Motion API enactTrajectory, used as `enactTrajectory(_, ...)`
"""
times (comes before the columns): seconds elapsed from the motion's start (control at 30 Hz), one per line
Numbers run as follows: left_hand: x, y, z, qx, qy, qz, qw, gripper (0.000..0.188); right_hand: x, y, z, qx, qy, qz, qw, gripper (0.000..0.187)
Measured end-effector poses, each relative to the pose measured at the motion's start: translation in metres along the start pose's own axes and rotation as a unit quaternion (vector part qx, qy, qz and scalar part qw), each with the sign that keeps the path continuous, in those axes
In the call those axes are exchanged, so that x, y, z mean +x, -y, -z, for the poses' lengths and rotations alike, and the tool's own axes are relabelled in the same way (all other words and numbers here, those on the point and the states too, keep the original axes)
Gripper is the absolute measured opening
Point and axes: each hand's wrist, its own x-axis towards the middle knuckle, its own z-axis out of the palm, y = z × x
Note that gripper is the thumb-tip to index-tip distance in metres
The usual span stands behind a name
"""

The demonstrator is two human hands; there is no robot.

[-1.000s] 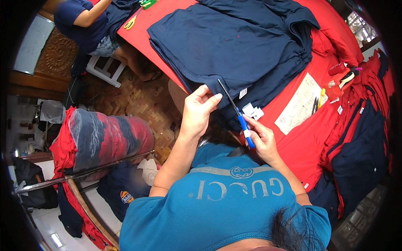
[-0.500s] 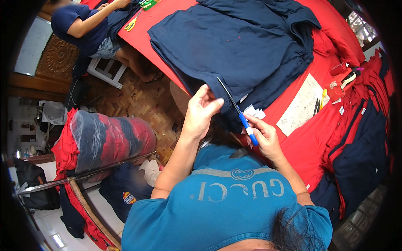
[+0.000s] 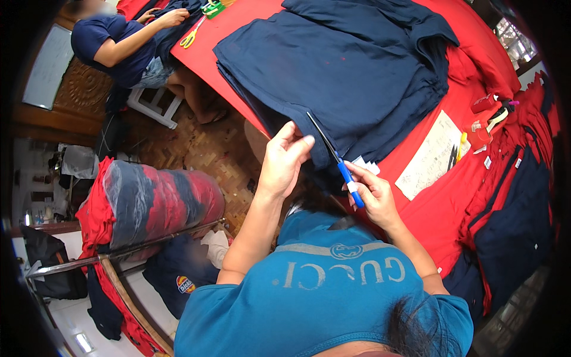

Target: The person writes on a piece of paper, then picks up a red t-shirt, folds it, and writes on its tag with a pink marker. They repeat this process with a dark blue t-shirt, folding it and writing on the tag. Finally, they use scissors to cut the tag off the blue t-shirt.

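Observation:
A stack of navy blue garments lies over the table's near side, its front edge sagging over the table edge. At that edge, the fingers of my left hand are bent, with the thumb over the dark cloth; the grip itself is partly hidden. My right hand holds blue-handled scissors by the handle. Their long thin blades point up and left across the garment's edge, close to my left fingertips, and look nearly closed. White tags stick out beside the scissors.
Red cloth covers the table. To the right lie a written paper sheet, a red tape dispenser and heaped red and navy garments. Yellow scissors lie near a co-worker. A wrapped bundle stands left, behind a metal rail.
The view has shifted slightly. My hands and the scissors hold nearly the same pose at the garment's edge. The co-worker's hands have shifted over the dark cloth.

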Motion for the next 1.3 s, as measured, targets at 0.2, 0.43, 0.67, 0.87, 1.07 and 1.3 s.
enactTrajectory(0.2, 0.005, 0.001, 0.012, 0.052, 0.029, -0.004, 0.998, 0.029, 0.004, 0.005, -0.004, -0.139, 0.009, 0.134, 0.981, 0.045)
enactTrajectory(0.43, 0.011, 0.002, 0.011, 0.02, 0.008, 0.006, 1.0, 0.031, 0.012, 0.008, -0.004, -0.019, -0.003, 0.016, 1.0, 0.046)
enactTrajectory(0.67, 0.022, -0.002, 0.022, 0.062, 0.053, -0.016, 0.997, 0.032, 0.023, 0.009, -0.006, -0.211, -0.023, 0.187, 0.959, 0.046)
enactTrajectory(0.87, 0.025, -0.008, 0.016, 0.035, 0.016, 0.008, 0.999, 0.025, 0.031, 0.008, -0.008, -0.11, -0.026, 0.064, 0.992, 0.046)
enactTrajectory(1.07, 0.045, -0.009, 0.04, 0.057, 0.043, -0.009, 0.997, 0.04, 0.039, 0.016, -0.019, -0.215, -0.044, 0.163, 0.962, 0.047)
enactTrajectory(1.3, 0.048, -0.026, 0.03, 0.054, 0.056, 0.02, 0.997, 0.043, 0.06, 0.021, -0.026, -0.143, -0.068, 0.102, 0.982, 0.043)
